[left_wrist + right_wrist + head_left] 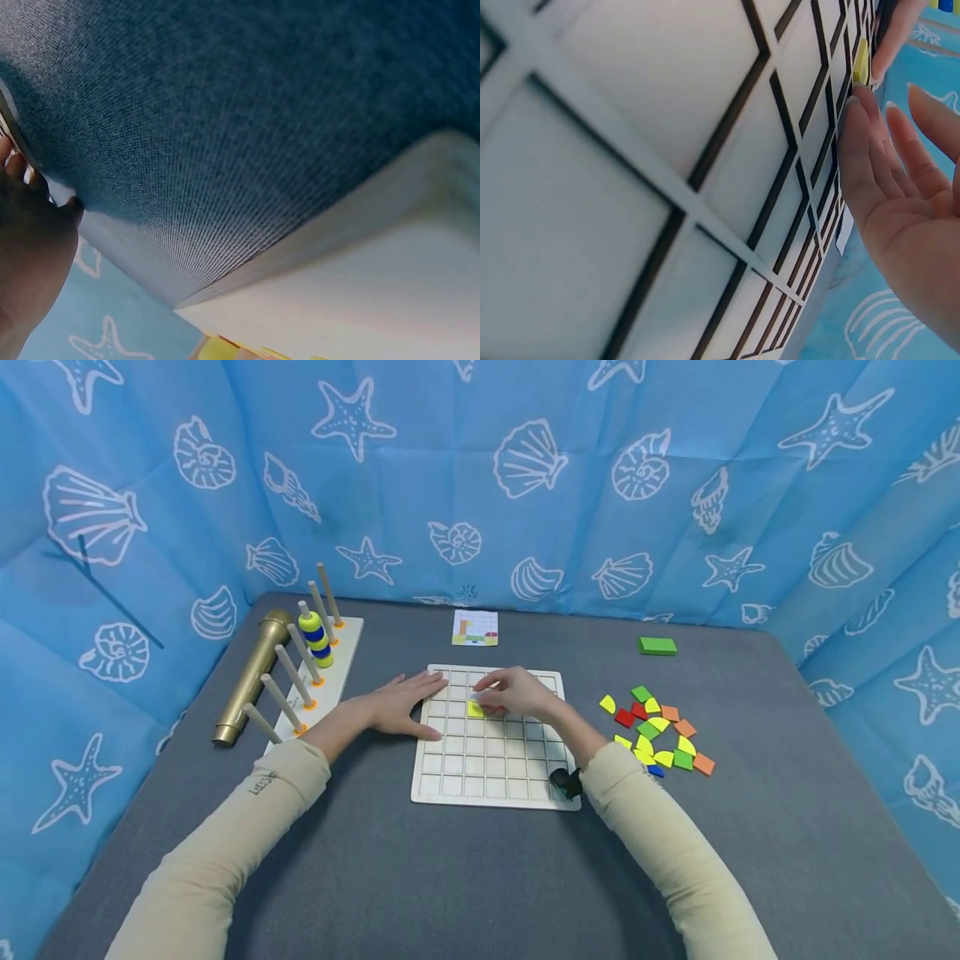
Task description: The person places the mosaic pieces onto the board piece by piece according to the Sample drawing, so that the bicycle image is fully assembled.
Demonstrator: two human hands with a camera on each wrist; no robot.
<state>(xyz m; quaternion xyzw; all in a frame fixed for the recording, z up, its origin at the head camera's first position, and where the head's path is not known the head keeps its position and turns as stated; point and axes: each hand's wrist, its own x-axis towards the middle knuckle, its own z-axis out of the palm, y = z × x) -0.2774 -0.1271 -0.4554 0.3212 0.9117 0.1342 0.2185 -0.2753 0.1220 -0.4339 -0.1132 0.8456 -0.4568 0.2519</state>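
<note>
A pale grid board (480, 787) lies flat on the grey table. On its left edge rests my left hand (397, 703), fingers spread and thumb held apart. A yellow piece (476, 709) sits in the upper part of the grid. Over it is my right hand (517, 692); in the right wrist view its extended fingertips (859, 109) are at the yellow piece (862, 64), with the thumb raised away from them. The fingers partly hide that piece, so contact is hard to tell. Only part of the left hand (34, 240) shows in the left wrist view.
Loose coloured pieces (648, 729) lie right of the board, with a green block (657, 646) behind them. A pattern card (475, 628) lies beyond the board. At left are a peg stand (348, 639) with yellow and blue rings (316, 639) and a gold microphone-shaped object (255, 677).
</note>
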